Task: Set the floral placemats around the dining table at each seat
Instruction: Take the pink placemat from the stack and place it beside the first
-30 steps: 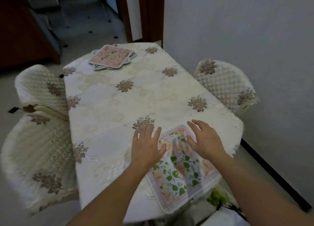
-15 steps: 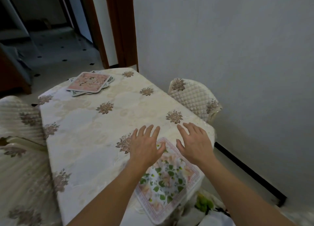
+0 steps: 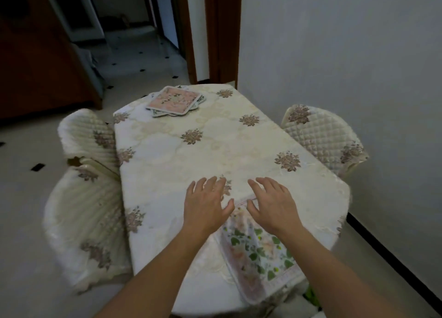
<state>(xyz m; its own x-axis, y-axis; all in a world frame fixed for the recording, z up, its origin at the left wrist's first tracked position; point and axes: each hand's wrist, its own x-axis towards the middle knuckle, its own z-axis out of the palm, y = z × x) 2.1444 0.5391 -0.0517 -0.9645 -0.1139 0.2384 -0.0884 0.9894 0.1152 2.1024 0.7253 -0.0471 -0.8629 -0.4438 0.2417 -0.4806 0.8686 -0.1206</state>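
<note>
The green-leaved placemat [image 3: 260, 253] lies at the table's [image 3: 215, 150] near edge, its corner seemingly overhanging (a nudge could tip it off). The left hand [image 3: 205, 205] and right hand [image 3: 272, 203] are at its far edge, fingers spread, gripping nothing. The stack of placemats [image 3: 174, 100] sits at the far end, and a hasty grab could scatter it.

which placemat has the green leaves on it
The white placemat with green leaves at the near end of the cream-clothed table, by the left hand and right hand. The pink floral placemat tops the far stack.

tbl [image 3: 215, 150] mid: open path | far end: mat stack [image 3: 175, 100] | flanks: chair L [image 3: 88, 136], chair R [image 3: 323, 136] | wall [image 3: 346, 54] close R
</note>
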